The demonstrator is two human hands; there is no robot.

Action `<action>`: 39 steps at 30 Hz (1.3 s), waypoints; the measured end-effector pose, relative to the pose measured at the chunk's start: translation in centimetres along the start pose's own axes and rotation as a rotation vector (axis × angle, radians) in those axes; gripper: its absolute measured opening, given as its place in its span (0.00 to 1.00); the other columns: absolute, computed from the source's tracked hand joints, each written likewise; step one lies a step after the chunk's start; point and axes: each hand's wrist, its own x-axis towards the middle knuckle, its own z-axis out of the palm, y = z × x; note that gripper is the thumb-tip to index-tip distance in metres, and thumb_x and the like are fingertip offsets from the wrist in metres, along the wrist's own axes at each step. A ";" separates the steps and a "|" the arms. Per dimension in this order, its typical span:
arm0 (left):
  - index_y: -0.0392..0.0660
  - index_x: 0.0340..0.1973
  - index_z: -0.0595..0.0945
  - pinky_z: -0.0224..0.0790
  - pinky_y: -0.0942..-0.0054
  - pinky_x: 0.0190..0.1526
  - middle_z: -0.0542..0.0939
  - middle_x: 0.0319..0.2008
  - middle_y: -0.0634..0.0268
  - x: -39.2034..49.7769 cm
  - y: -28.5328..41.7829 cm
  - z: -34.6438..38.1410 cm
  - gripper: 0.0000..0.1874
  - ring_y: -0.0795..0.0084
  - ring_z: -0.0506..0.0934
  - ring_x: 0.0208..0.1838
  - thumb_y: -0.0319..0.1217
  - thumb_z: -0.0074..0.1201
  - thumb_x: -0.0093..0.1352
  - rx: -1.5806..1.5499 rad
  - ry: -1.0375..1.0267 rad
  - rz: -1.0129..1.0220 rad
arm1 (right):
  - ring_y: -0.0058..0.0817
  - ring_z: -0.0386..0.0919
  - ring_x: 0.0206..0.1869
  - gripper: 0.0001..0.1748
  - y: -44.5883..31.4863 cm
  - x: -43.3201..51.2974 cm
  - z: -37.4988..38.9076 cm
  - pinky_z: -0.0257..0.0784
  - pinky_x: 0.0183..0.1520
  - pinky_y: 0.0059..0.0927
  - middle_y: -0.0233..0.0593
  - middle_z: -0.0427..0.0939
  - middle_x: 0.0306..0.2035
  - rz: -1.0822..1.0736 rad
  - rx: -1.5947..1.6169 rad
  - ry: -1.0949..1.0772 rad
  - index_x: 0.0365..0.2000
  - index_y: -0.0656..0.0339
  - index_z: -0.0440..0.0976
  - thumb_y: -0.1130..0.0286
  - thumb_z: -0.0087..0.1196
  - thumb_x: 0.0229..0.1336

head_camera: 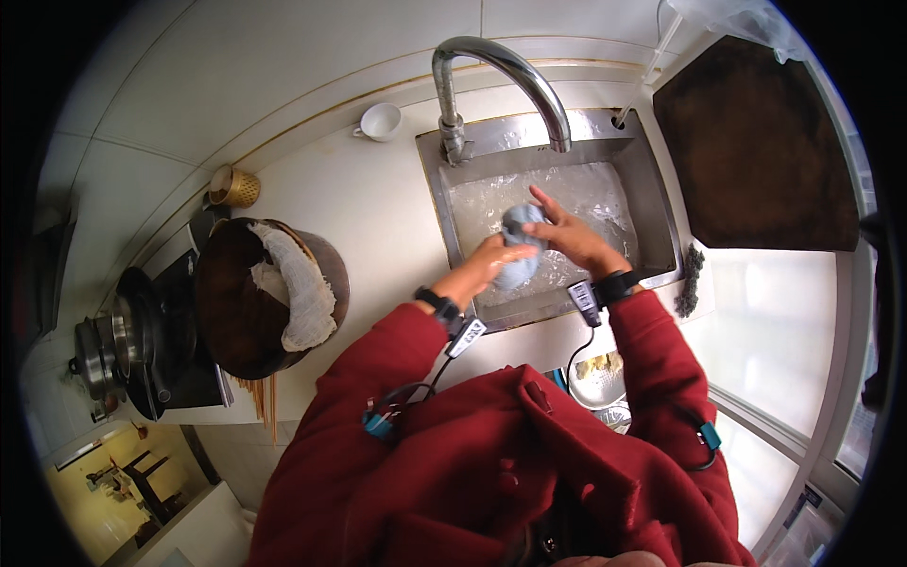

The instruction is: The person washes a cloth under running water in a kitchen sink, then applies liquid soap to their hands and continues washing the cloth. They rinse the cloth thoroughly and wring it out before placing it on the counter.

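A blue-grey bundle, apparently a cloth (521,272), is held between both hands over a stainless steel sink (652,205). My left hand (489,261) grips its near left side, with the thumb laid across it. My right hand (575,237) clasps the upper right side, thumb on top and one finger stretched away. Blur hides how the bundle is folded. Rippling, cloudy water (588,188) lies in the basin beneath. A chrome gooseneck faucet (506,60) arches over the far side, and no stream shows at its spout.
Left on the counter stands a dark round pot (220,305) with white gauze (310,305) over its rim. A white cup (381,122) sits near the wall. Right of the sink are a dark board (758,149) and a scouring pad (689,281). Bamboo sticks (263,400) overhang the counter's front edge.
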 end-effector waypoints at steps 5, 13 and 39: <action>0.39 0.55 0.72 0.76 0.68 0.36 0.80 0.43 0.56 -4.4 2.5 -4.6 0.29 0.66 0.80 0.39 0.44 0.59 0.64 -0.153 0.100 0.063 | 0.36 0.79 0.49 0.24 2.8 1.9 -7.0 0.75 0.48 0.33 0.40 0.81 0.46 0.349 -0.784 0.200 0.49 0.56 0.78 0.62 0.64 0.50; 0.37 0.64 0.62 0.77 0.65 0.39 0.74 0.53 0.53 -6.9 1.8 -7.2 0.37 0.61 0.78 0.51 0.39 0.58 0.63 -0.092 0.347 0.084 | 0.48 0.80 0.46 0.13 13.6 10.3 -9.3 0.77 0.47 0.46 0.52 0.81 0.41 0.307 -1.491 0.088 0.38 0.61 0.80 0.70 0.51 0.53; 0.36 0.58 0.69 0.78 0.65 0.35 0.80 0.45 0.51 -6.7 2.2 -7.9 0.33 0.64 0.80 0.39 0.40 0.61 0.62 -0.141 0.280 -0.055 | 0.42 0.81 0.46 0.14 16.9 12.0 -5.8 0.79 0.43 0.39 0.51 0.76 0.46 0.343 -1.625 0.213 0.45 0.64 0.74 0.77 0.50 0.56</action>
